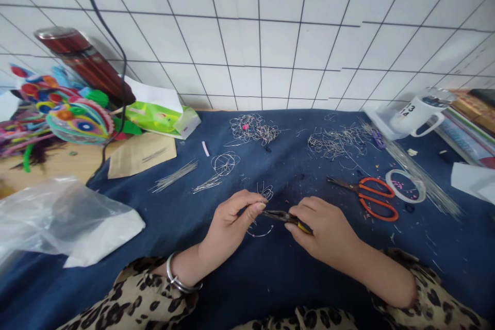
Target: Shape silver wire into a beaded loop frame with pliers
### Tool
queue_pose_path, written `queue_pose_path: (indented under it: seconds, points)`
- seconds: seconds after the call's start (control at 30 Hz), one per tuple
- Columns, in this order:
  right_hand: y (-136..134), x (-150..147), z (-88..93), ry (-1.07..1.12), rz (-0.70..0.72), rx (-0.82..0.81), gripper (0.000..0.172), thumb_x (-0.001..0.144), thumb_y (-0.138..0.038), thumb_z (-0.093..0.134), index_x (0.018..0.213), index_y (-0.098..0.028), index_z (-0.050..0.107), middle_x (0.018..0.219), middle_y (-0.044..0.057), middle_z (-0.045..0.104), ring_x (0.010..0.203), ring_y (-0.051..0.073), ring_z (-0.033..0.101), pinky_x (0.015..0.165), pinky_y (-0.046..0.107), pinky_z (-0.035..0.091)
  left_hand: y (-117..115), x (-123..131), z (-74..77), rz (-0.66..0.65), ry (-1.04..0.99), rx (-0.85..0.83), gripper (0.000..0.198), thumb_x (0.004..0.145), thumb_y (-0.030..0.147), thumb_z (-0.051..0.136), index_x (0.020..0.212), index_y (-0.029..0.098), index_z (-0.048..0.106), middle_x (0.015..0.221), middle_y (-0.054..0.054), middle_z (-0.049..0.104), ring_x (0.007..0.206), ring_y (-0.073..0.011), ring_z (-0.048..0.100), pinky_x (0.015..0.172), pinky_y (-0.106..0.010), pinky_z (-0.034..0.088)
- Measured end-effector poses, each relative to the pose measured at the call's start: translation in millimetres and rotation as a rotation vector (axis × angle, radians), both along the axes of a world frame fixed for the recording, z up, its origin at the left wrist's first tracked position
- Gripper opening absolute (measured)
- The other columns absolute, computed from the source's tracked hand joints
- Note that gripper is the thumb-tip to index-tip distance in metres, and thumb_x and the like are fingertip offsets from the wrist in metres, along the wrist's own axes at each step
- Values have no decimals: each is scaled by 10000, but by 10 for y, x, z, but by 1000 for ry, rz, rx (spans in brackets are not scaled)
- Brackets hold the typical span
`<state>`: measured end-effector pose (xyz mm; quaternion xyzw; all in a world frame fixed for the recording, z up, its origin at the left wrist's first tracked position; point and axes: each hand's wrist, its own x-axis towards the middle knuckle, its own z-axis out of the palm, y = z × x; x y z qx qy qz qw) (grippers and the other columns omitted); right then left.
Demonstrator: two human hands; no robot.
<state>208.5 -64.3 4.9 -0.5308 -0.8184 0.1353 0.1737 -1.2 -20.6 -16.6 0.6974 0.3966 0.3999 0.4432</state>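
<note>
Pinching wire (266, 193) in left hand (231, 216) at tips of pliers (282, 215); grasping pliers in right hand (327, 224). Already looped beyond pliers, beaded below; probably unfinished, with straight wires (176, 176) left of pliers.

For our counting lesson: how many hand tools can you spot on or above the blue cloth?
2: the pliers in the right hand, and the orange-handled scissors lying on the cloth. Others could be hidden.

Thin silver wire (266, 193) loops above the left fingers (252, 211), with a beaded arc (260, 236) below; dark, yellow-marked pliers (284, 215) slant from the right fingers (299, 212) toward it.
</note>
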Motion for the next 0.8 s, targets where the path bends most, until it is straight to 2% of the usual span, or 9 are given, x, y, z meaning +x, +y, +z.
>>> queue_pose_path:
  seconds: [0.8]
  points:
    - [7, 27, -16, 47, -17, -19, 151, 810, -282, 504, 871, -191, 607, 792, 28, 577, 768, 149, 519, 714, 282, 405, 16, -4, 10, -11, 66, 119, 114, 834, 148, 536, 902, 177, 624, 748, -8, 564, 670, -110, 525, 643, -233, 430]
